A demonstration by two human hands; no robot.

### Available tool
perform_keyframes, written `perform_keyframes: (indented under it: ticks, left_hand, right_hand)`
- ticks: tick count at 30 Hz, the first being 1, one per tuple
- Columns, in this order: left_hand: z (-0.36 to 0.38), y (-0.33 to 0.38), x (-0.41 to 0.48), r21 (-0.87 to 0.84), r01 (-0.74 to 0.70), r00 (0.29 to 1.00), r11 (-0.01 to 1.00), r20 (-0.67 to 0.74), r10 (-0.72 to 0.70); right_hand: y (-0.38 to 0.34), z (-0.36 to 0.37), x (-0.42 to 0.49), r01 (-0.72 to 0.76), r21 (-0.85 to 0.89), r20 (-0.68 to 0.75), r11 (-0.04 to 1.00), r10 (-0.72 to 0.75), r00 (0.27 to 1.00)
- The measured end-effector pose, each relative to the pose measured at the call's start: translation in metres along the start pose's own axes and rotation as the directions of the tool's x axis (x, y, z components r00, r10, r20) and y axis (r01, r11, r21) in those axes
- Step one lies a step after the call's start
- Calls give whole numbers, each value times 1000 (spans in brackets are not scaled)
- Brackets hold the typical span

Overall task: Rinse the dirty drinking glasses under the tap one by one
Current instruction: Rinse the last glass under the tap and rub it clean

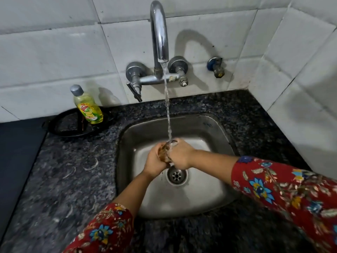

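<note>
A dish-soap bottle point(88, 106), part full of yellow liquid, is standing on a black plate point(63, 127) at ten o'clock from the steel sink point(215, 136) in the tabletop point(73, 170). Over the drain point(177, 175), the left hand point(155, 162) and right hand point(179, 155) are wrapping around a clear drinking glass point(166, 150), tilted, brownish, taking the tap point(159, 33) stream at its rim.

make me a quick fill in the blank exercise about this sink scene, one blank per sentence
1. Both hands, the left hand and the right hand, hold one ____ under the running water.
2. The water falls from the chrome tap into the steel ____.
3. The yellow dish soap bottle stands on a black ____ left of the sink.
4. The drain lies directly ____ the hands.

Missing words: glass; sink; plate; below
</note>
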State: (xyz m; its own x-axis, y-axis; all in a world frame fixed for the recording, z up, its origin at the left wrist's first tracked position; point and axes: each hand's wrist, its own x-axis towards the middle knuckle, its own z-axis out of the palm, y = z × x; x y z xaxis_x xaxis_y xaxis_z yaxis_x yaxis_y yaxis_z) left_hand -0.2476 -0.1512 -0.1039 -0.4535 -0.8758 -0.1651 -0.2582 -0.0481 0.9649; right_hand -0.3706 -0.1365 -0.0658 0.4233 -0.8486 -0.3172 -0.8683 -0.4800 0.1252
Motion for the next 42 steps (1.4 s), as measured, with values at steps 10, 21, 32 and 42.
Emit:
perform_keyframes:
  ticks: [10,21,32,42]
  left_hand:
    - [-20,6,8,278,-169,970,946,216,110]
    - [-15,-4,1,134,-174,975,976,162,152]
    - [-15,5,1,208,-160,979,965,159,128]
    - [-10,12,2,340,-175,984,924,102,148]
  right_hand:
    - [14,2,-10,21,97,5,995,-22,1000]
    - [9,6,-21,25,106,-92,994,-15,996]
    - [12,3,-22,19,-23,-32,1000,-20,999]
    - [-3,-3,-17,-67,41,100,997,63,993]
